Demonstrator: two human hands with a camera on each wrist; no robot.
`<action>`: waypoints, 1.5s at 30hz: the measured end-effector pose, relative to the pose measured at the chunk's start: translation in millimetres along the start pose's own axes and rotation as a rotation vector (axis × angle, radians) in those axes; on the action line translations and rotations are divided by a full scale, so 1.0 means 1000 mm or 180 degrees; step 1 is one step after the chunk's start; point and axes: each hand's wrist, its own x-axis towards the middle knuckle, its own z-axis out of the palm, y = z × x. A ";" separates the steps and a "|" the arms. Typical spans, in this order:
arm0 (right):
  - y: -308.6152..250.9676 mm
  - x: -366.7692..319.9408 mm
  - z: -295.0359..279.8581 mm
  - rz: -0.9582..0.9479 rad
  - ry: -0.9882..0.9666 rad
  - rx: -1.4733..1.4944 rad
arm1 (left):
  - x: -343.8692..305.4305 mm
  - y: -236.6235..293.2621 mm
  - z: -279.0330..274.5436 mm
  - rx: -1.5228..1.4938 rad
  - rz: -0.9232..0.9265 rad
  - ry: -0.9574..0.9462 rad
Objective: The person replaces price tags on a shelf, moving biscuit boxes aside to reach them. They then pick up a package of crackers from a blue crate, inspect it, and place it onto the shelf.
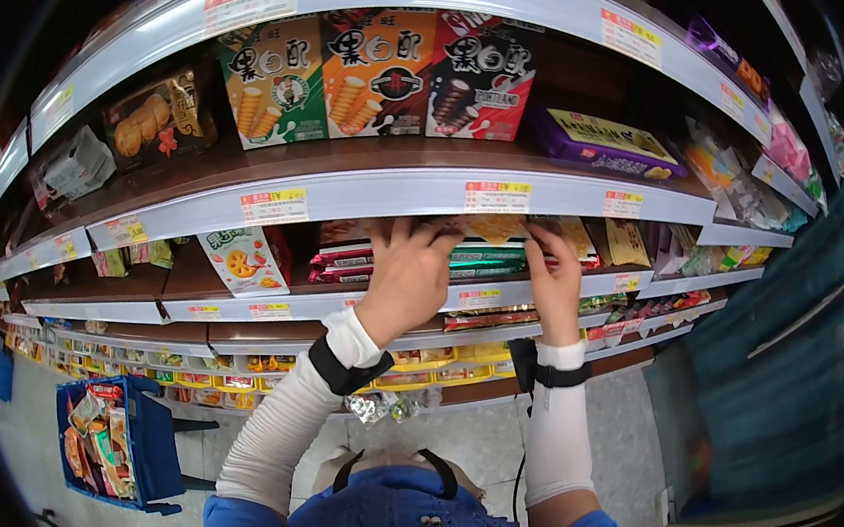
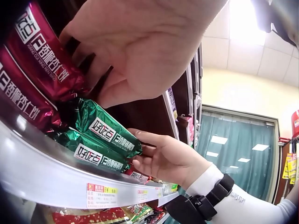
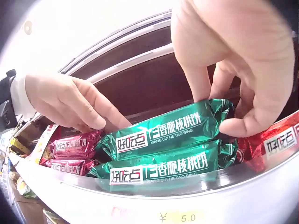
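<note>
Two green biscuit packs, an upper one and a lower one, lie stacked at the shelf's front edge. My right hand pinches the right end of the upper pack between thumb and fingers. At its left end my left hand has its fingers extended against the pack's top and back, the thumb above maroon packs. In the left wrist view, my left hand hangs above the maroon packs, and my right hand is at the far end of the green stack.
A red pack lies right of the green ones. Above, a shelf holds boxes and a purple pack; its edge overhangs my hands. A white box stands to the left. On the floor, a blue basket holds several packages.
</note>
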 end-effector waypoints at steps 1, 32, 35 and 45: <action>-0.004 -0.005 -0.002 -0.0056 0.0124 -0.0063 | -0.003 0.001 -0.001 -0.0079 0.0077 0.0079; -0.138 -0.322 0.188 0.1791 -0.1161 0.0373 | -0.262 -0.153 -0.113 -0.2604 0.0480 -0.1706; -0.152 -0.335 0.198 0.1751 -0.1322 0.0217 | -0.279 -0.164 -0.127 -0.2471 0.0442 -0.1810; -0.188 -0.438 0.189 0.2137 -0.1210 0.0466 | -0.369 -0.141 -0.167 -0.2275 0.0230 -0.2341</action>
